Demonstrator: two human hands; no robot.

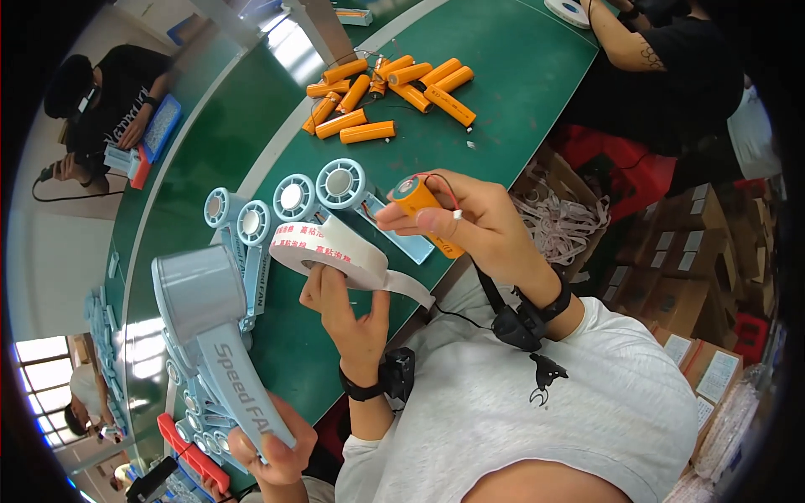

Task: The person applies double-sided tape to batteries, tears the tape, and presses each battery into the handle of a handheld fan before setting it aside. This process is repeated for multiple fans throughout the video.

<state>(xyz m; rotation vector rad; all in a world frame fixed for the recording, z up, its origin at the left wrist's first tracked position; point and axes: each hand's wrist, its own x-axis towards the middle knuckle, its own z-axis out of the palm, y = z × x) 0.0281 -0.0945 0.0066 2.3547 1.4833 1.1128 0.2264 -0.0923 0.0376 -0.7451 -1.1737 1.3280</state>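
Just past twelve o'clock from the middle, the cell (pixel 419 199) sat in the right hand (pixel 486 225), gripped between thumb and fingers. Its red and black wires (pixel 450 191) looped up by the fingers to a small white plug (pixel 457 215) above the thumb; a snag on that exposed loop could have tugged a lead loose. Toward seven o'clock from the cell, the left hand (pixel 348 323) held the tape (pixel 327 245) from below, fingers at its core (more a perch than a clench), so an uneven tilt could have tipped it off. A loose strip (pixel 411 289) trailed toward four o'clock, near the shirt (pixel 470 386); if sticky, it might have caught on the cloth or folded onto itself. Toward eleven o'clock, several fans (pixel 293 197) lay on the table (pixel 503 67), close enough that a careless sweep could have knocked one. Toward seven o'clock, a co-worker (pixel 281 448) held a fan up beside the tape, and a bump seemed possible.
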